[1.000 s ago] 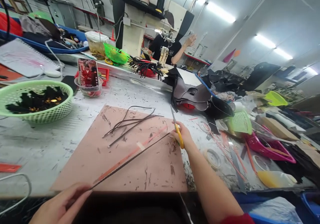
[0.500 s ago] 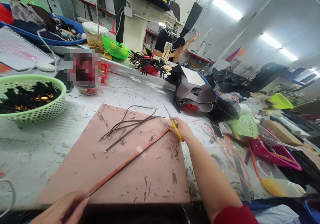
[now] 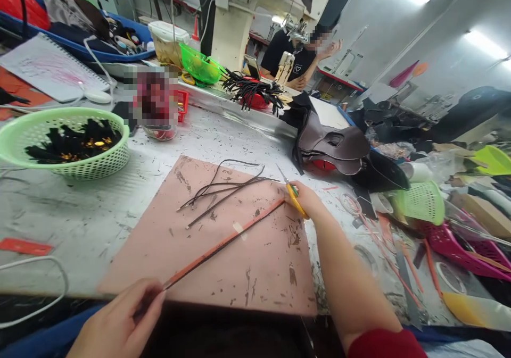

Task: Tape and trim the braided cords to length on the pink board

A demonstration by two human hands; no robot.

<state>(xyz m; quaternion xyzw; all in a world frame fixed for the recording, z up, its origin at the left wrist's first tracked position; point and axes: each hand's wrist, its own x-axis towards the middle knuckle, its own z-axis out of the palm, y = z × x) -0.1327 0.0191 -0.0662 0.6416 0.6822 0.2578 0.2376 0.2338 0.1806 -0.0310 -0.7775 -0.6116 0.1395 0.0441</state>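
Note:
My left hand (image 3: 120, 323), at the near table edge, pinches one end of a long thin strip (image 3: 223, 243) that is orange on one face and dark on the other. The strip runs taut across a pink cutting board (image 3: 239, 278) to my right hand (image 3: 309, 205). That hand grips yellow-handled scissors (image 3: 293, 196) and also pinches the strip's far end. Several thin dark cords (image 3: 217, 188) lie loose on the board just beyond the strip.
A green basket (image 3: 99, 164) of black pieces sits at left. Brown leather parts (image 3: 333, 145) lie beyond the board. Pink and green trays (image 3: 459, 235), tape rolls and scraps crowd the right. Another person (image 3: 287, 55) sits behind a sewing machine at the back.
The strip has turned so its orange face shows. My right hand has shifted slightly away with the scissors, and my view has moved a little left and closer.

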